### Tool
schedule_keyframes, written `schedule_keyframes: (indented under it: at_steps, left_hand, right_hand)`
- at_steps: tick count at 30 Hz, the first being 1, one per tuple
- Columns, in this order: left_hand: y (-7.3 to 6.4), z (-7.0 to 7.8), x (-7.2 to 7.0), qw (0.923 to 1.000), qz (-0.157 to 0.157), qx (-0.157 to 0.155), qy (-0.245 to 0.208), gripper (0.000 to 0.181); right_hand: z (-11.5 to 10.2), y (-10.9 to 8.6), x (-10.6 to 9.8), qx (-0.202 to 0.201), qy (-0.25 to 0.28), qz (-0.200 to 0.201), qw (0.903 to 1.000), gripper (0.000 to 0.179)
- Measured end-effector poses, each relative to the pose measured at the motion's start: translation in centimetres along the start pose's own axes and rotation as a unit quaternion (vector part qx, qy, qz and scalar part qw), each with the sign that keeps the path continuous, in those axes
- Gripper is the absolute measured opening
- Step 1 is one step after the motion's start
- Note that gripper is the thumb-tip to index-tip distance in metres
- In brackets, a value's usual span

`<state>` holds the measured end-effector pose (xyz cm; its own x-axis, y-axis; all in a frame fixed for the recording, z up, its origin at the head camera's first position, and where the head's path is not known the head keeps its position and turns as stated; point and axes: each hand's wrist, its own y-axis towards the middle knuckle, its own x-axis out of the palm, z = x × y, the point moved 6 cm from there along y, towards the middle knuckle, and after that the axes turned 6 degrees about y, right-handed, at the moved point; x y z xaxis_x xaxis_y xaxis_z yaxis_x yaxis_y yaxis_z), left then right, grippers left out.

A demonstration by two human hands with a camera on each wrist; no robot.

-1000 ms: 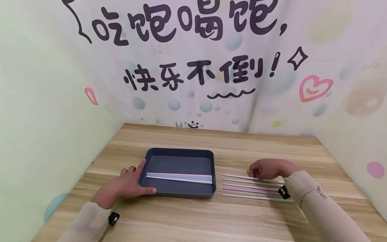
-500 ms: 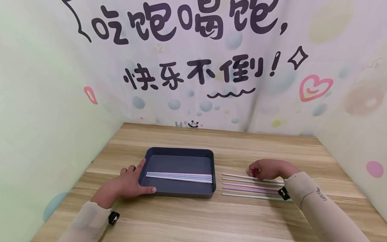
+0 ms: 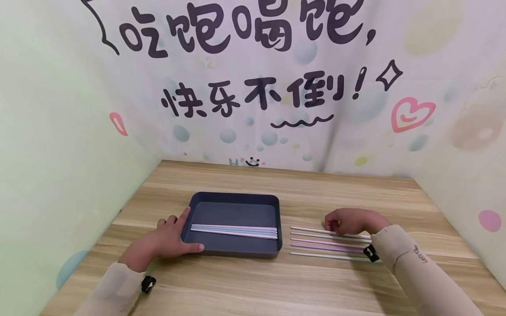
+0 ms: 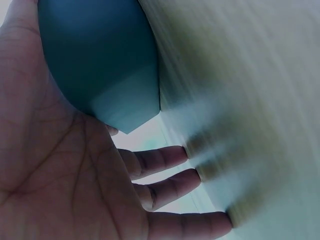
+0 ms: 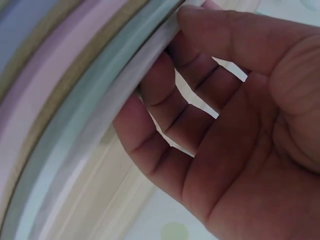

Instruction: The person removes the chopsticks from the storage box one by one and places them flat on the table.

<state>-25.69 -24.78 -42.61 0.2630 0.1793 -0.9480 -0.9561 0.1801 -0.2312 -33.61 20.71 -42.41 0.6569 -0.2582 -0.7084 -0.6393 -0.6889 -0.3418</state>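
Observation:
A dark grey rectangular tray [image 3: 233,212] stands on the wooden table, with several pink, blue and whitish chopsticks [image 3: 235,230] lying lengthwise in it. My left hand [image 3: 168,239] is spread at the tray's near left corner, its thumb along the front wall and index finger along the left side. In the left wrist view, the other fingertips [image 4: 217,224] touch the table. To the right of the tray, my right hand [image 3: 352,220] pinches the farthest chopstick, a whitish one [image 5: 117,90], between thumb and fingers. That chopstick lies close beside a pale green one [image 5: 80,107].
Nearer me in the same row lie a pink chopstick [image 3: 308,240], a purple one [image 3: 308,246] and a pale green one [image 3: 308,254]. My right sleeve [image 3: 419,267] hides their right ends. A printed cloth [image 3: 253,145] hangs behind the table [image 3: 221,175].

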Motion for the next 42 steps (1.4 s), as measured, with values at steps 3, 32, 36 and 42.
schedule_keyframes:
  at_steps: [3, 32, 36, 42]
  left_hand:
    - [0.0, 0.0, 0.0, 1.0000, -0.001, -0.001, -0.001, 0.127]
    - [0.2, -0.3, 0.4, 1.0000, -0.008, -0.003, 0.001, 0.128]
    - [0.1, -0.2, 0.3, 1.0000, -0.003, 0.000, 0.001, 0.127]
    - [0.0, -0.1, 0.2, 1.0000, 0.002, 0.001, 0.001, 0.126]
  right_hand:
    - [-0.1, 0.0, 0.0, 0.002, -0.001, 0.000, 1.0000, 0.025]
    - [-1.2, 0.0, -1.1, 0.011, -0.012, 0.016, 0.9997, 0.027]
    - [-2.3, 0.5, -1.6, 0.001, -0.033, 0.027, 0.9991, 0.025]
    - [-4.6, 1.7, -2.0, -0.001, -0.045, 0.029, 0.9985, 0.018]
